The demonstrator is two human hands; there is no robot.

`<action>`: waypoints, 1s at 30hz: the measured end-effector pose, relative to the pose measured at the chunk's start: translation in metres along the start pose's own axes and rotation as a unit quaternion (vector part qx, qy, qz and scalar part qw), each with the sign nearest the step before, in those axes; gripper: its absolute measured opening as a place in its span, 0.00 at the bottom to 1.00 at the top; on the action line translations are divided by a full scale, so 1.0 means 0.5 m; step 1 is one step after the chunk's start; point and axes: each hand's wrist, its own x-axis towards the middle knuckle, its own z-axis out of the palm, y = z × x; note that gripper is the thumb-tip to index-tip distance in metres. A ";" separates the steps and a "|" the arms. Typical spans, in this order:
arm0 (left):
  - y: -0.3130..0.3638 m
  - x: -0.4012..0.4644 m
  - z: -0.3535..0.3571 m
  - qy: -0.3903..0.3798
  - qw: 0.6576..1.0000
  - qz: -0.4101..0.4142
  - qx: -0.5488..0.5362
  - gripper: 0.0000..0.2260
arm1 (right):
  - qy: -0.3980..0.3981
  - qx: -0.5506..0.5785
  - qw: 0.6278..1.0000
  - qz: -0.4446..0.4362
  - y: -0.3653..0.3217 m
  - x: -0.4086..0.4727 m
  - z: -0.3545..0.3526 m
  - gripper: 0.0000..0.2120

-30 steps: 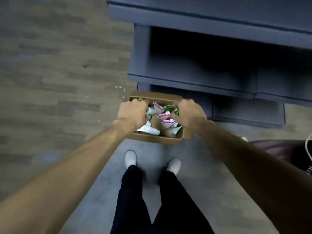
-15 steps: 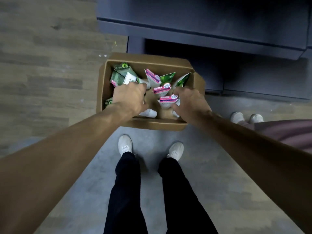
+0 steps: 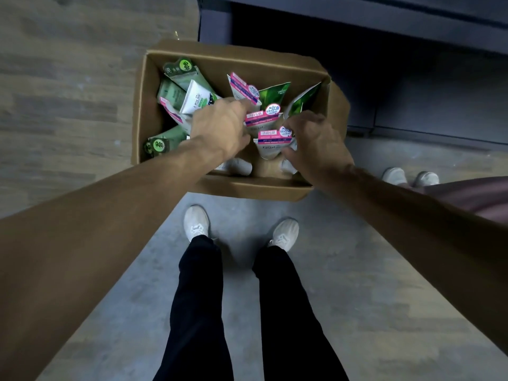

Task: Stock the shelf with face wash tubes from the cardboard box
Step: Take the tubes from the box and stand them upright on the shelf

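Observation:
An open cardboard box (image 3: 225, 188) stands on the floor in front of the dark shelf unit (image 3: 412, 28). Inside lie several face wash tubes: green ones (image 3: 178, 75) at the left, pink-labelled white ones (image 3: 244, 88) in the middle. My left hand (image 3: 220, 127) is down among the middle tubes, fingers bent against a pink-labelled tube, its fingertips hidden. My right hand (image 3: 316, 141) reaches in from the right, fingers and thumb curled round another pink-labelled tube (image 3: 272, 141).
My legs in black trousers and white shoes (image 3: 196, 222) stand just behind the box. Another person's white shoes (image 3: 409, 177) show at the right. Wood-look floor (image 3: 68, 105) lies left of the box, grey floor underfoot.
The view has closed in on the box, which now looms larger. Both hands stay inside it among the tubes, the right one lower toward the near tube.

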 end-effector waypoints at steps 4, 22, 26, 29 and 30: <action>0.001 0.015 0.007 0.011 1.000 0.022 0.013 0.19 | 0.023 -0.050 0.998 -0.024 0.008 0.007 0.029 0.12; 0.004 0.036 0.041 0.015 0.999 0.038 -0.018 0.10 | 0.080 -0.096 0.991 -0.039 0.031 0.015 0.059 0.18; -0.010 0.020 0.034 0.004 1.000 0.023 0.010 0.08 | 0.080 -0.100 0.991 -0.039 0.030 0.023 0.065 0.15; -0.026 0.008 0.021 -0.018 1.000 0.001 0.020 0.08 | 0.067 -0.103 0.992 -0.041 0.028 0.024 0.066 0.14; -0.030 0.003 0.014 -0.021 1.000 -0.005 0.017 0.08 | 0.067 -0.101 0.992 -0.042 0.026 0.022 0.063 0.14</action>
